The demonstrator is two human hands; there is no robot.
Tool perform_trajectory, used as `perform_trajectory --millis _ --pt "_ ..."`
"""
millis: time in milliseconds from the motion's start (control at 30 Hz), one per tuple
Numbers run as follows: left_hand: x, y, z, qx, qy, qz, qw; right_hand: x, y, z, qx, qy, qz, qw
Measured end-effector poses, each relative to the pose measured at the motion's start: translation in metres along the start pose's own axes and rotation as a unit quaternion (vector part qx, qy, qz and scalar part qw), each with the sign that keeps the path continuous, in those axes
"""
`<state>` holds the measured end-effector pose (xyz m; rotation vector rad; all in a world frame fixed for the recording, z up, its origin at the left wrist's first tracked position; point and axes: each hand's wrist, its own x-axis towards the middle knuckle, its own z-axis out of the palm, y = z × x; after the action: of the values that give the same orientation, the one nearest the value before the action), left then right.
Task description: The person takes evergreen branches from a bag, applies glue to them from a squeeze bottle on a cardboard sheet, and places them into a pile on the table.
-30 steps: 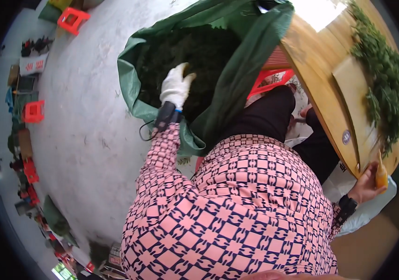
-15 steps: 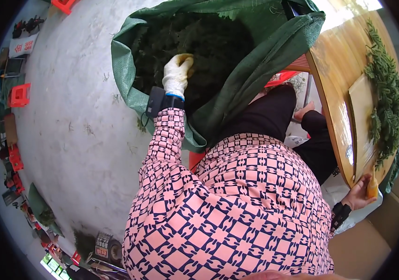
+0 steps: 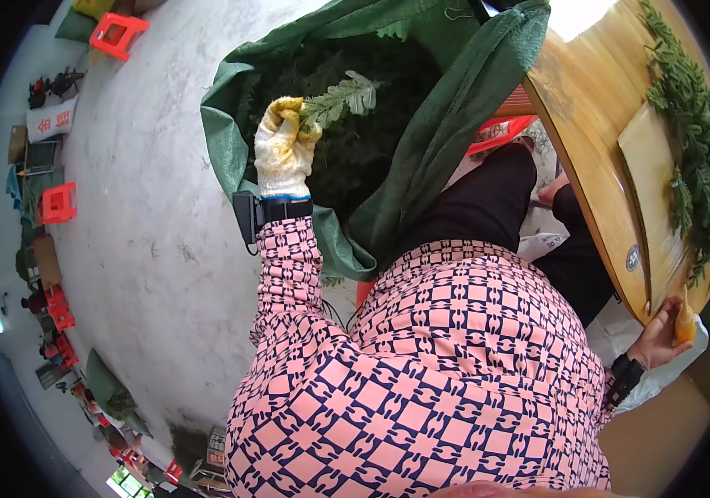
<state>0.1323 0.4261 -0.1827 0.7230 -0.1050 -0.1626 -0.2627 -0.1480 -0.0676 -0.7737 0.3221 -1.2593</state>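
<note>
My left hand [image 3: 284, 158], in a white glove with yellowed fingers, pinches the stem end of a green evergreen sprig [image 3: 342, 98]. It is raised over the mouth of a large green woven sack [image 3: 221, 137], where dark greenery [image 3: 347, 158] fills the shadowed inside. At the lower right corner of the wooden table [image 3: 571, 91], my bare right hand [image 3: 658, 339] is closed round a tapered orange tool [image 3: 685, 322] with a thin pale tip, its exact kind unclear. Just beyond it, a bunch of evergreen sprigs [image 3: 695, 149] lies along the table, partly over a flat tan board [image 3: 649, 158].
Red plastic stools [image 3: 119, 35] stand on the pale floor [image 3: 148, 199] at the left, with boxes and a white sack [image 3: 52, 120] along the wall. A white plastic bag [image 3: 654, 382] hangs below my right hand. Another person's leg shows under the table.
My left hand has come up out of the sack's dark inside and moved left, now showing a sprig in its fingers. My right hand still grips the orange tool.
</note>
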Motion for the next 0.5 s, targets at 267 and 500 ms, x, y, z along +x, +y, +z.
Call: perform_trajectory --millis 267,500 --pt "-0.004 0.012 0.046 -0.02 -0.093 0.054 0.994 0.001 0.002 -0.015 0.035 -0.002 0.002 0.999" --pt "-0.003 0.023 0.089 0.029 -0.16 0.064 0.985 -0.001 0.006 -0.015 0.055 0.011 0.014 0.998"
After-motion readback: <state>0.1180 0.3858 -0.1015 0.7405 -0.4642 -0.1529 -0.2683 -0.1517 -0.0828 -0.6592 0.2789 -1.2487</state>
